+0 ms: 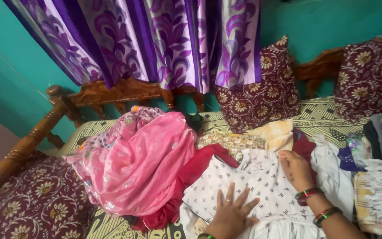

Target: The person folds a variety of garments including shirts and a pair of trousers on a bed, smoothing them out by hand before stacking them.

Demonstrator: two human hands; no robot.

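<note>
A white garment with small dark dots (261, 181) lies spread on the bed in front of me. My left hand (231, 214) rests flat on its lower part, fingers spread. Near the garment's neckline my right hand (295, 169) presses down, palm flat, with red and green bangles on the wrist. Under the white garment lies a dark red cloth (195, 170). To the left sits a heap of pink sequined fabric (138, 163).
A yellow cloth (276, 132) and a patterned cloth (231, 142) lie behind the white garment. More clothes (376, 163) are piled at the right. Maroon floral cushions (261, 93) lean on the carved wooden bed frame (111, 90). Purple curtains (164, 40) hang behind.
</note>
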